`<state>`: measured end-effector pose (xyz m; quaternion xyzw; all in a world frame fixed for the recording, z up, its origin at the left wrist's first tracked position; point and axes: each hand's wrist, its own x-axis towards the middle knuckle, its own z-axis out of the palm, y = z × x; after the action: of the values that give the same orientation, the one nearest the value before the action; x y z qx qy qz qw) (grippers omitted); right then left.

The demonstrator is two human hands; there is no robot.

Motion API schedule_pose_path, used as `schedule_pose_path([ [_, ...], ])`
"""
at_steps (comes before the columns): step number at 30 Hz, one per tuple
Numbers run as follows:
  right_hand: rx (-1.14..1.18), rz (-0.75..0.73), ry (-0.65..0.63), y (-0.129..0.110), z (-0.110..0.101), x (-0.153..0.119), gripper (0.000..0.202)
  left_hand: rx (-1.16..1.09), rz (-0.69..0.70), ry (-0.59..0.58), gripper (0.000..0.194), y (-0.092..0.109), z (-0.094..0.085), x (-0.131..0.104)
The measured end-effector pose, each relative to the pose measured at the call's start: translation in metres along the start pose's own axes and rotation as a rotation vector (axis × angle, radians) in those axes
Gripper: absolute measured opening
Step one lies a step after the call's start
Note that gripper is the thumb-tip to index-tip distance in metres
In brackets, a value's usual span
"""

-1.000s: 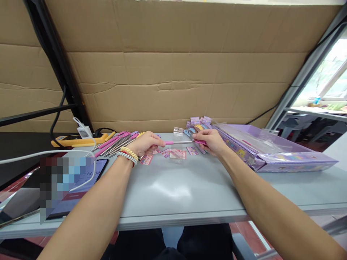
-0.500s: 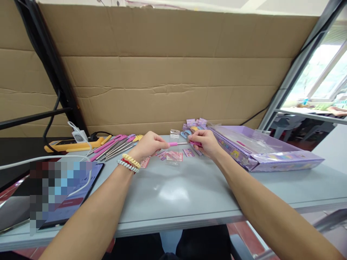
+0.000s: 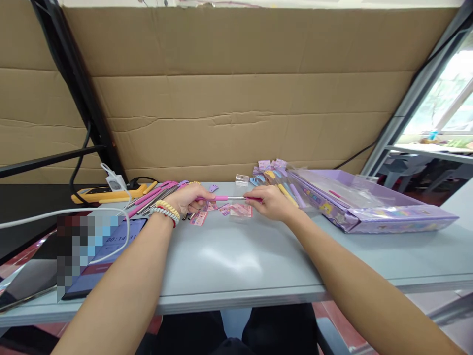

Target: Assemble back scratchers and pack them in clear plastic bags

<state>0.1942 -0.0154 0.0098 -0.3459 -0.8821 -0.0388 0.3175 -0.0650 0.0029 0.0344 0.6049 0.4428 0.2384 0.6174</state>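
Observation:
A pink back scratcher [image 3: 221, 198] with a thin metal shaft spans the gap between my hands, roughly level above the table. My left hand [image 3: 188, 198], with beaded and coiled bands at the wrist, is closed around its left part. The fingers of my right hand [image 3: 271, 202] are wrapped on its pink right end and mostly cover it. Just left of my left hand lies a pile of metal-shafted back scratchers [image 3: 151, 197] with coloured ends. Beyond my right hand are wrapped scratchers [image 3: 288, 192] with yellow, blue and purple parts. Small pink printed cards [image 3: 241, 210] lie below the held shaft.
A purple open box [image 3: 384, 222] with clear plastic inside stands at the right. At the left are a phone [image 3: 111, 251] showing a timer, a white cable [image 3: 74, 211] and a yellow-black device [image 3: 107, 193]. Cardboard [image 3: 240, 93] lines the back of the table [image 3: 244, 271].
My right hand has shifted left and slightly down, turning back-up over the scratcher's end. My left hand has moved left and lower. The wrapped scratchers behind show more.

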Motion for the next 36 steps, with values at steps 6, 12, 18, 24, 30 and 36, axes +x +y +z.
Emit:
schedule_pose_path([
  [6, -0.116, -0.007, 0.079, -0.003, 0.000, -0.001, 0.021, -0.025, 0.034, 0.051, 0.019, -0.002, 0.011, 0.004],
  [12, -0.092, 0.036, 0.122, -0.007, -0.002, -0.002, 0.018, -0.036, 0.007, 0.043, 0.018, 0.007, 0.016, 0.000],
  [18, -0.053, 0.045, 0.171, -0.010, -0.004, -0.001, 0.017, -0.047, 0.041, 0.079, 0.014, 0.010, 0.020, -0.001],
  [24, -0.016, 0.070, 0.136, -0.009, -0.005, -0.001, 0.016, -0.084, 0.020, 0.037, 0.012, 0.003, 0.017, 0.003],
  [30, 0.047, 0.120, 0.030, -0.008, 0.000, 0.000, 0.014, -0.018, 0.008, -0.013, 0.019, -0.003, 0.011, 0.007],
  [36, 0.120, 0.172, -0.209, -0.009, -0.009, 0.000, 0.018, 0.346, 0.118, 0.042, 0.029, -0.003, 0.004, 0.003],
])
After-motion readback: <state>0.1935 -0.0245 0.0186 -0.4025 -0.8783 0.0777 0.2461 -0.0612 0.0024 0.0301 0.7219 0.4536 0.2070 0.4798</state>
